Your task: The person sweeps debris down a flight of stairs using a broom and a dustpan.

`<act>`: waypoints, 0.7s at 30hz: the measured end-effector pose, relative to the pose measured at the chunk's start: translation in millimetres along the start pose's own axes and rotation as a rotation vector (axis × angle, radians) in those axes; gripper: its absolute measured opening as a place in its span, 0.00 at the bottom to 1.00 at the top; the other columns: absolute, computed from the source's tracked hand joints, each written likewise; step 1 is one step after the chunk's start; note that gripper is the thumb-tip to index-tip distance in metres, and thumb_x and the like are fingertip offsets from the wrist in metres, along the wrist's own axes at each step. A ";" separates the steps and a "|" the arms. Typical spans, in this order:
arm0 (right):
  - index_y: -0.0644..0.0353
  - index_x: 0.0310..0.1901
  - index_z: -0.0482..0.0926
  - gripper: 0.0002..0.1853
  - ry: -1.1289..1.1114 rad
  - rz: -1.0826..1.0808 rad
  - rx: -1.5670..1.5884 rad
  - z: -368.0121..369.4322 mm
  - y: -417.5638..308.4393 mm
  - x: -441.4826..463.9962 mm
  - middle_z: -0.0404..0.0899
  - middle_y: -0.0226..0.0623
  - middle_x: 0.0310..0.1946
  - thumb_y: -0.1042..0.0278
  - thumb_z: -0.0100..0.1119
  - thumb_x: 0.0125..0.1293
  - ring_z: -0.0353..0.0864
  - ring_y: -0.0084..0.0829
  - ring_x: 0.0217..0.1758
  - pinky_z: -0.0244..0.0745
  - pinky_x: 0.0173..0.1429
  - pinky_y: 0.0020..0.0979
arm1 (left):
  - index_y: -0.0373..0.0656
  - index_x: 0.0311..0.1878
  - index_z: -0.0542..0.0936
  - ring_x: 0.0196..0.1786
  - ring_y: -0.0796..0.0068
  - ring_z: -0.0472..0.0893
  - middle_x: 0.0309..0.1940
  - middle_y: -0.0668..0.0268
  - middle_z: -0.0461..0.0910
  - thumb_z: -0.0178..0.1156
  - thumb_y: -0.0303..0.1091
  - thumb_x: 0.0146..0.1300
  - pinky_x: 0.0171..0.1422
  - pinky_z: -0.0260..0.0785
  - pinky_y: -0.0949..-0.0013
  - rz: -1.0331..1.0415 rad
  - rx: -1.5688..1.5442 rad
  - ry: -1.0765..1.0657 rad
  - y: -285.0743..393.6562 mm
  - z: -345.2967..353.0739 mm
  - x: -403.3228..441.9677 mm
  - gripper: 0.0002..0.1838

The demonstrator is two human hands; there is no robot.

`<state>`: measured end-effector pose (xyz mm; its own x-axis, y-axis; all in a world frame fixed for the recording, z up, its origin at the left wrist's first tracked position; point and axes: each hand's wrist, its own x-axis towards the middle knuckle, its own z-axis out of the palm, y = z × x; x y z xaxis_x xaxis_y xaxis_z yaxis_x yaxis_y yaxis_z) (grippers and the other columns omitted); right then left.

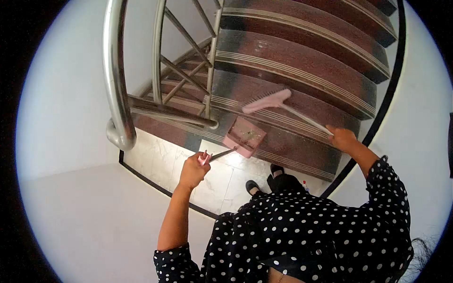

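Observation:
My left hand (194, 170) is wrapped round the pink-tipped handle of a pink dustpan (244, 137). The dustpan, with small bits of debris inside, rests at the bottom of the stairs. My right hand (342, 139) is closed on the long pale handle of a pink broom (268, 101). The broom's head, its dark bristles facing up the stairs in view, hovers over or touches a lower step; which of the two is unclear. It lies above and to the right of the dustpan.
Dark red stairs (302, 61) with striped edges rise ahead. A metal railing (118, 70) stands at the left, with more steps beyond it. White walls (66, 118) flank both sides. My feet (255, 187) are on pale floor tiles (165, 162).

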<state>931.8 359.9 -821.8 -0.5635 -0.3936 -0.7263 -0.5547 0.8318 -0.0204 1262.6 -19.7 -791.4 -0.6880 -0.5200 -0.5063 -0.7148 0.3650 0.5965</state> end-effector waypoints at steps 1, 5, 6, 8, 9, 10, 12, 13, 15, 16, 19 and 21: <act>0.49 0.68 0.61 0.28 0.033 -0.034 0.023 -1.6 -2.1 1.1 0.74 0.46 0.56 0.57 0.48 0.67 0.74 0.44 0.58 0.69 0.60 0.42 | 0.34 0.46 0.78 0.24 0.63 0.80 0.27 0.51 0.81 0.59 0.30 0.50 0.32 0.73 0.66 0.002 0.013 -0.004 7.5 -2.0 0.9 0.18; 0.48 0.67 0.62 0.27 0.084 0.008 0.059 20.8 -25.8 40.6 0.74 0.46 0.57 0.61 0.48 0.65 0.75 0.45 0.57 0.70 0.59 0.44 | 0.32 0.48 0.77 0.22 0.66 0.80 0.27 0.53 0.80 0.58 0.30 0.49 0.27 0.73 0.66 -0.048 -0.067 -0.043 11.5 -3.4 -2.9 0.21; 0.49 0.67 0.62 0.27 0.065 0.022 0.055 29.8 -25.9 38.5 0.74 0.46 0.57 0.59 0.48 0.66 0.74 0.45 0.58 0.68 0.61 0.44 | 0.32 0.49 0.76 0.22 0.66 0.80 0.27 0.53 0.80 0.58 0.30 0.49 0.27 0.73 0.67 -0.044 -0.061 -0.051 15.2 -4.2 -5.0 0.22; 0.50 0.68 0.62 0.27 0.043 0.053 0.046 45.3 -21.7 25.5 0.73 0.47 0.57 0.58 0.48 0.67 0.73 0.45 0.60 0.66 0.63 0.43 | 0.32 0.49 0.76 0.22 0.66 0.80 0.27 0.53 0.80 0.58 0.30 0.49 0.26 0.73 0.67 -0.048 -0.060 -0.060 13.2 -2.7 -8.4 0.22; 0.50 0.68 0.62 0.27 0.015 0.088 0.081 51.1 -23.7 8.5 0.72 0.46 0.58 0.58 0.48 0.67 0.72 0.45 0.61 0.65 0.64 0.42 | 0.32 0.50 0.76 0.22 0.66 0.80 0.27 0.53 0.80 0.58 0.29 0.49 0.26 0.74 0.68 -0.047 -0.064 -0.054 13.5 -4.1 -6.1 0.22; 0.49 0.68 0.61 0.27 -0.010 0.116 0.113 56.7 -21.5 -4.8 0.71 0.46 0.60 0.58 0.48 0.67 0.71 0.44 0.61 0.64 0.64 0.42 | 0.32 0.50 0.76 0.22 0.66 0.80 0.27 0.53 0.80 0.58 0.29 0.49 0.26 0.74 0.68 -0.041 -0.071 -0.055 11.5 -2.0 -5.1 0.22; 0.49 0.68 0.61 0.28 0.010 0.135 0.145 72.1 -12.8 -28.4 0.71 0.46 0.60 0.57 0.48 0.67 0.70 0.44 0.62 0.64 0.65 0.41 | 0.32 0.51 0.75 0.22 0.67 0.80 0.27 0.53 0.80 0.58 0.29 0.48 0.25 0.73 0.68 -0.010 -0.085 -0.080 3.1 -4.5 -2.0 0.23; 0.49 0.69 0.60 0.28 0.029 0.138 0.185 78.5 -5.2 -37.4 0.70 0.46 0.61 0.56 0.48 0.68 0.70 0.44 0.63 0.64 0.65 0.40 | 0.32 0.51 0.75 0.22 0.67 0.80 0.27 0.53 0.80 0.58 0.29 0.48 0.25 0.73 0.68 0.001 -0.086 -0.091 4.3 -5.0 -3.8 0.23; 0.50 0.69 0.59 0.29 0.043 0.151 0.212 84.9 10.4 -55.2 0.73 0.47 0.56 0.56 0.48 0.67 0.74 0.43 0.58 0.67 0.61 0.41 | 0.36 0.42 0.76 0.24 0.75 0.74 0.27 0.65 0.76 0.62 0.27 0.45 0.20 0.67 0.73 -0.061 -0.120 -0.072 8.2 -6.2 -10.7 0.17; 0.50 0.69 0.58 0.29 0.056 0.151 0.235 87.4 16.6 -66.7 0.76 0.48 0.52 0.56 0.48 0.67 0.77 0.41 0.54 0.71 0.58 0.41 | 0.37 0.42 0.76 0.23 0.76 0.74 0.26 0.66 0.75 0.62 0.27 0.45 0.20 0.67 0.74 -0.049 -0.161 -0.096 -4.0 -3.7 -6.6 0.17; 0.51 0.69 0.58 0.29 0.037 0.249 0.586 96.2 31.7 -103.7 0.78 0.48 0.45 0.56 0.47 0.67 0.81 0.39 0.44 0.77 0.49 0.38 | 0.37 0.42 0.75 0.22 0.76 0.73 0.25 0.66 0.74 0.62 0.26 0.45 0.19 0.66 0.74 -0.058 -0.150 -0.073 -4.3 -0.6 -15.7 0.17; 0.52 0.69 0.57 0.29 0.023 0.347 0.587 130.6 50.2 -111.7 0.78 0.46 0.40 0.58 0.47 0.68 0.80 0.38 0.31 0.78 0.35 0.40 | 0.34 0.46 0.76 0.21 0.69 0.77 0.24 0.58 0.78 0.57 0.28 0.48 0.22 0.72 0.69 -0.010 -0.089 -0.102 -10.1 -1.8 -19.9 0.19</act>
<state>1046.8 496.7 -831.5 -0.6650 -0.0681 -0.7437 0.0815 0.9833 -0.1628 1283.7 -14.4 -786.2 -0.6934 -0.4403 -0.5704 -0.7108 0.2876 0.6420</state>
